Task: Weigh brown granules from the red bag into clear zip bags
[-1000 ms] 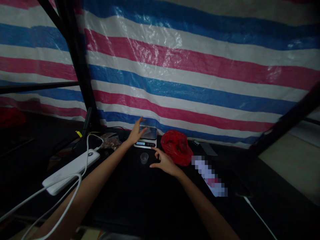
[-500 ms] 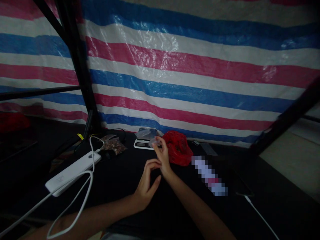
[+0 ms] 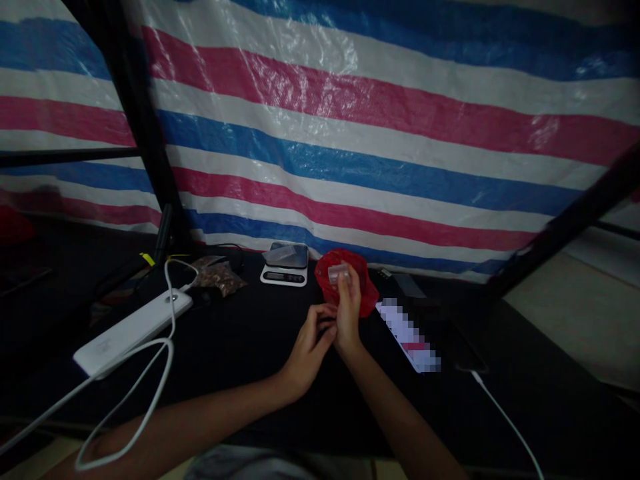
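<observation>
My right hand (image 3: 349, 310) pinches a small clear plastic piece (image 3: 338, 272), perhaps a little cup or bag, whose exact kind I cannot make out. It is held over the opening of a red plastic bag (image 3: 369, 290). My left hand (image 3: 309, 343) is beside the heel of my right hand, its fingertips close to or touching it. The left thumb and fingers are apart, with nothing visible between them. Left of the red bag stands a small white digital scale (image 3: 284, 276) with a dark platform, and a clear plastic bag (image 3: 279, 254) lies on it.
A white power strip (image 3: 133, 333) with a looping white cable (image 3: 169, 370) lies at left. Behind it is a clear bag of brown bits (image 3: 220, 277). At right are a blurred-out pale object (image 3: 407, 337) and a dark phone (image 3: 465, 350) on a cable. Striped sheeting (image 3: 350, 147) hangs behind the black table.
My right hand has moved from in front of the scale rightward to the red bag, carrying the clear piece. My left hand has followed slightly right. The view has shifted a little.
</observation>
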`<control>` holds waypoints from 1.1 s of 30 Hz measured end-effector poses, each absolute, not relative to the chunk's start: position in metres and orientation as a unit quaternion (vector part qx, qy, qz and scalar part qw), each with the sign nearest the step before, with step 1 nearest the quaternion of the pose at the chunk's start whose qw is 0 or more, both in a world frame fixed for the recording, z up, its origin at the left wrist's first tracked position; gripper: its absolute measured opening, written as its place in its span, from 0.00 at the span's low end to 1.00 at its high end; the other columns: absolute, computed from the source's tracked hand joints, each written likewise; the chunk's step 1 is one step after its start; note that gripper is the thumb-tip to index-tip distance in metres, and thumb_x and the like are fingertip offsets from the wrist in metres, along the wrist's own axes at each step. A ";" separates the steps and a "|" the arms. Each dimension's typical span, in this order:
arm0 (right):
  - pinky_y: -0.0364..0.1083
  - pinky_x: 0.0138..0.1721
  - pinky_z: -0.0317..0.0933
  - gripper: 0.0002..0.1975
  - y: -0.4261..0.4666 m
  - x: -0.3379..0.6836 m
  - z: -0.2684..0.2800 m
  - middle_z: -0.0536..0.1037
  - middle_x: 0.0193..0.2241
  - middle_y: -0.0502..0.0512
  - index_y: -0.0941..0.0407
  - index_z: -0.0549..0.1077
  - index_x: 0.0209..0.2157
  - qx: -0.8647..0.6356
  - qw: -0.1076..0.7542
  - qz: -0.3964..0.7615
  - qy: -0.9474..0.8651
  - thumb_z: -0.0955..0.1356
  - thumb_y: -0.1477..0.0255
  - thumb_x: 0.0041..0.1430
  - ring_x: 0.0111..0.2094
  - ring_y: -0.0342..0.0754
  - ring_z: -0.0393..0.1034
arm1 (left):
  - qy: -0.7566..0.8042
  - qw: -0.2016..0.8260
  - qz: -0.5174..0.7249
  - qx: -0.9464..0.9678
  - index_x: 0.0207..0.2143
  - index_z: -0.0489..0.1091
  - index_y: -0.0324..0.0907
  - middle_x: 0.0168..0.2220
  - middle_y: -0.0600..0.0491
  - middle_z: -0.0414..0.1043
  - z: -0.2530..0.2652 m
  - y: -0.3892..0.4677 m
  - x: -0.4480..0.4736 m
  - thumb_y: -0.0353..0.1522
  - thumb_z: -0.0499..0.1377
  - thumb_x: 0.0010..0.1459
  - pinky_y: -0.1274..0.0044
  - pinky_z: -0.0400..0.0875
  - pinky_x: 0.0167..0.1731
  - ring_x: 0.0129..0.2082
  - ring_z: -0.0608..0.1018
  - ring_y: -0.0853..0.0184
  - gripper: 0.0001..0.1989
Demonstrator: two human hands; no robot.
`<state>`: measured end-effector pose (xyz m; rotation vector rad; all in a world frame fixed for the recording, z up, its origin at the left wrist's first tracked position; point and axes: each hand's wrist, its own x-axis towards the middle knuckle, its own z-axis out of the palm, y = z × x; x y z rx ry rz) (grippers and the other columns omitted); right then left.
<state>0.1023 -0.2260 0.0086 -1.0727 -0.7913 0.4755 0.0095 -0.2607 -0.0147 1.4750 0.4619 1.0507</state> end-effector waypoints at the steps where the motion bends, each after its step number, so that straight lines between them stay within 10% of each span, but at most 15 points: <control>1: 0.49 0.49 0.54 0.23 -0.227 0.102 0.006 0.67 0.46 0.56 0.56 0.63 0.47 -0.497 0.756 0.230 -0.358 0.62 0.59 0.51 0.47 0.48 0.61 | 0.206 0.602 0.441 0.633 0.38 0.59 0.41 0.41 0.52 0.62 -0.016 -0.259 0.008 0.35 0.50 0.57 0.74 0.60 0.46 0.44 0.66 0.68 0.08; 8: 0.46 0.43 0.60 0.24 -0.227 0.127 0.000 0.68 0.46 0.55 0.55 0.60 0.51 -0.490 0.735 0.278 -0.376 0.61 0.59 0.54 0.45 0.47 0.66 | 0.173 0.649 0.282 0.685 0.33 0.58 0.40 0.32 0.53 0.64 -0.033 -0.237 0.005 0.40 0.46 0.58 0.76 0.65 0.34 0.34 0.69 0.69 0.12; 13: 0.45 0.28 0.65 0.36 -0.203 0.200 0.008 0.72 0.39 0.55 0.53 0.44 0.55 -0.548 0.675 0.229 -0.437 0.65 0.59 0.49 0.27 0.44 0.71 | 0.168 0.309 0.369 0.860 0.42 0.61 0.40 0.46 0.47 0.60 -0.011 -0.177 0.028 0.40 0.48 0.57 0.69 0.54 0.51 0.49 0.62 0.64 0.15; 17: 0.48 0.36 0.63 0.26 -0.191 0.248 0.005 0.72 0.40 0.57 0.56 0.59 0.47 -0.648 0.493 0.137 -0.564 0.67 0.64 0.46 0.34 0.47 0.70 | 0.195 0.105 0.319 0.921 0.47 0.61 0.35 0.54 0.39 0.51 -0.010 -0.126 0.058 0.43 0.57 0.49 0.63 0.49 0.53 0.56 0.53 0.55 0.27; 23: 0.47 0.42 0.58 0.16 -0.201 0.255 0.004 0.74 0.40 0.55 0.55 0.67 0.42 -0.741 0.169 -0.019 -0.650 0.67 0.71 0.49 0.42 0.49 0.67 | 0.157 0.062 0.309 0.936 0.32 0.70 0.43 0.46 0.51 0.63 -0.019 -0.121 0.055 0.33 0.55 0.53 0.64 0.48 0.53 0.49 0.62 0.63 0.06; 33: 0.44 0.41 0.57 0.18 -0.204 0.235 0.010 0.72 0.43 0.56 0.54 0.64 0.46 -0.695 -0.047 -0.086 -0.712 0.65 0.74 0.52 0.44 0.49 0.65 | -0.139 -0.150 0.227 0.952 0.29 0.67 0.39 0.32 0.50 0.69 -0.032 -0.176 0.008 0.25 0.48 0.57 0.77 0.61 0.40 0.37 0.69 0.69 0.09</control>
